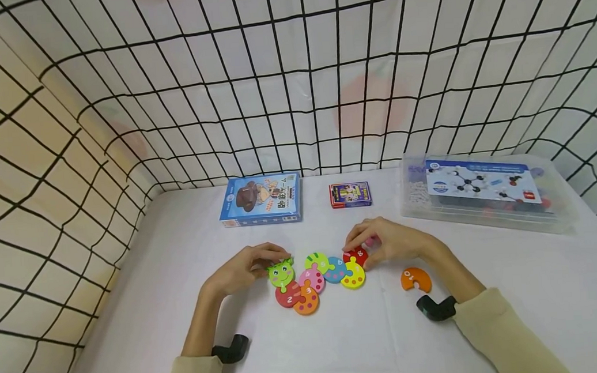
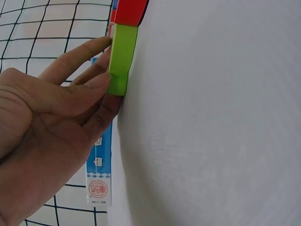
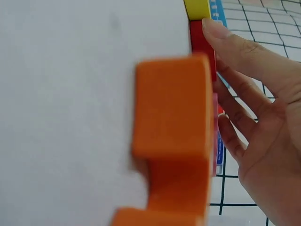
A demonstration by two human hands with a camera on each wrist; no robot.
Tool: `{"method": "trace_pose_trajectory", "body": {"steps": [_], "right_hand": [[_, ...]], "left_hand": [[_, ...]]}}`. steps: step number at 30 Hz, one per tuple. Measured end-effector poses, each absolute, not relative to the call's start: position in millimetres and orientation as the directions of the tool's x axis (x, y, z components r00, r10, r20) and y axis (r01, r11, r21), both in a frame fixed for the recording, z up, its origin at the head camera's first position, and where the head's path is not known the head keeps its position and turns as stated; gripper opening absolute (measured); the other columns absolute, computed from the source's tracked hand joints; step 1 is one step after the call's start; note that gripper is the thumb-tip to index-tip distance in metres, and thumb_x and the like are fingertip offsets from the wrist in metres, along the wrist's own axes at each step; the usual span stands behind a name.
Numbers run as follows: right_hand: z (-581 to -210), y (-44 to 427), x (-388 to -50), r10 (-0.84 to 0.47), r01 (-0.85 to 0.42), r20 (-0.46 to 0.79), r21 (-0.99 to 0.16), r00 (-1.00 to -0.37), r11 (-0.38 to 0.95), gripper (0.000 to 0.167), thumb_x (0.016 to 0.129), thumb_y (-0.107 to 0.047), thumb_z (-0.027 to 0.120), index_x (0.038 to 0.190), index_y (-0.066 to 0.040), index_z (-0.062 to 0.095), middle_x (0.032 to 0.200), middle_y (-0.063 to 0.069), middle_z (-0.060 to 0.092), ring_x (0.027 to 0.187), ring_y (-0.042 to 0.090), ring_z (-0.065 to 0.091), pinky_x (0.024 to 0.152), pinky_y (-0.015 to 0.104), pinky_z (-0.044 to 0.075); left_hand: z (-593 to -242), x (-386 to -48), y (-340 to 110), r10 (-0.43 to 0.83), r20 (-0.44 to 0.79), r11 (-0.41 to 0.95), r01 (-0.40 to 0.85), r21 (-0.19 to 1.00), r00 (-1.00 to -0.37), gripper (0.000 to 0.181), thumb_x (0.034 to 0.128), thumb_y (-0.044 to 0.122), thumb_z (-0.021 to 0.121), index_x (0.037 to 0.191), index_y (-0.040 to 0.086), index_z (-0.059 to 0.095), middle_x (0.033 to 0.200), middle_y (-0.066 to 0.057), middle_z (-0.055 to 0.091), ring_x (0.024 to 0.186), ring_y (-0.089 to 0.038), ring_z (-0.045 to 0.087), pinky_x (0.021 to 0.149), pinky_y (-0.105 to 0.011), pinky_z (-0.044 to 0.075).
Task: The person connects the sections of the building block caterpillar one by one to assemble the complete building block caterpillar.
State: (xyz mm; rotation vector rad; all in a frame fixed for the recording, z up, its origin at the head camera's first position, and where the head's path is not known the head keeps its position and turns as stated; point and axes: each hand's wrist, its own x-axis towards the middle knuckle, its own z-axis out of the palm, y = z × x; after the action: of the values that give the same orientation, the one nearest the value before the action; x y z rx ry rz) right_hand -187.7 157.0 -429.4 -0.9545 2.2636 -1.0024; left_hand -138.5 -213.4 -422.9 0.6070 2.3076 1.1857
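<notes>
A caterpillar puzzle of several joined, numbered pieces lies on the white table in the head view. At its left end my left hand (image 1: 238, 271) pinches the green smiling head piece (image 1: 281, 275) between thumb and fingers; its green edge (image 2: 123, 52) shows in the left wrist view. The red piece (image 1: 286, 297) marked 2 adjoins the head. At the other end my right hand (image 1: 397, 241) holds the dark red piece (image 1: 353, 255) marked 8, beside the yellow piece (image 1: 354, 277). A pink piece (image 1: 370, 241) is partly hidden behind the right hand. A loose orange piece (image 1: 423, 280) lies below the right wrist.
Behind the puzzle are a blue game box (image 1: 263, 199), a small card box (image 1: 350, 195) and, at right, a clear plastic case (image 1: 488, 219) with a molecule picture. Black wire mesh (image 1: 311, 70) rises at the back and sides.
</notes>
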Motion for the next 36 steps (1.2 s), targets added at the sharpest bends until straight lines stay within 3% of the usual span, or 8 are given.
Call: {"method": "trace_pose_trajectory", "body": {"steps": [6,13,19,24,36], "right_hand": [[-430.9,153.2,-181.5,-0.728,-0.388,-0.160,-0.760,-0.667,0.522,0.040,0.083,-0.024,0.087,0.122,-0.026,0.078,0.129,-0.003,0.067,0.127,0.024,0.051,0.109,0.052,0.045],[-428.3,158.7,-179.6,-0.729,-0.402,-0.097,-0.781,-0.678,0.478,0.043,0.088,-0.023,0.083,0.129,-0.019,0.074,0.141,0.000,0.064,0.138,0.031,0.049,0.114,0.061,0.042],[-423.4,172.4,-179.7,-0.668,-0.419,-0.017,-0.766,-0.744,0.487,0.041,0.095,-0.017,0.075,0.135,-0.012,0.069,0.148,0.011,0.059,0.143,0.039,0.047,0.113,0.062,0.044],[-424.8,182.5,-180.7,-0.609,-0.398,-0.024,-0.737,-0.793,0.546,0.043,0.095,-0.013,0.073,0.138,-0.014,0.067,0.148,0.010,0.060,0.143,0.041,0.048,0.111,0.062,0.046],[-430.2,198.6,-185.2,-0.624,-0.408,-0.039,-0.724,-0.780,0.555,0.045,0.093,0.003,0.066,0.135,-0.012,0.070,0.146,0.013,0.062,0.141,0.044,0.051,0.111,0.063,0.045]], "left_hand": [[-421.8,-138.3,-217.1,0.578,-0.202,0.527,0.173,0.832,-0.790,0.061,0.0906,-0.022,0.046,0.138,0.010,0.067,0.145,-0.012,0.059,0.132,-0.031,0.058,0.114,-0.045,0.048],[-422.1,-139.3,-217.2,0.576,-0.203,0.520,0.163,0.838,-0.792,0.061,0.0910,-0.021,0.045,0.138,0.010,0.067,0.145,-0.012,0.059,0.133,-0.032,0.057,0.115,-0.048,0.047],[-421.8,-139.1,-217.8,0.577,-0.205,0.517,0.160,0.841,-0.790,0.060,0.0919,-0.021,0.046,0.139,0.010,0.066,0.146,-0.012,0.058,0.134,-0.033,0.055,0.116,-0.049,0.046],[-422.6,-139.3,-217.9,0.581,-0.206,0.510,0.155,0.846,-0.787,0.061,0.0912,-0.021,0.045,0.139,0.010,0.066,0.146,-0.013,0.058,0.135,-0.033,0.055,0.116,-0.049,0.046],[-425.3,-139.6,-217.3,0.591,-0.191,0.494,0.164,0.854,-0.784,0.060,0.0912,-0.020,0.045,0.139,0.009,0.066,0.146,-0.013,0.058,0.135,-0.033,0.054,0.115,-0.048,0.046]]}}
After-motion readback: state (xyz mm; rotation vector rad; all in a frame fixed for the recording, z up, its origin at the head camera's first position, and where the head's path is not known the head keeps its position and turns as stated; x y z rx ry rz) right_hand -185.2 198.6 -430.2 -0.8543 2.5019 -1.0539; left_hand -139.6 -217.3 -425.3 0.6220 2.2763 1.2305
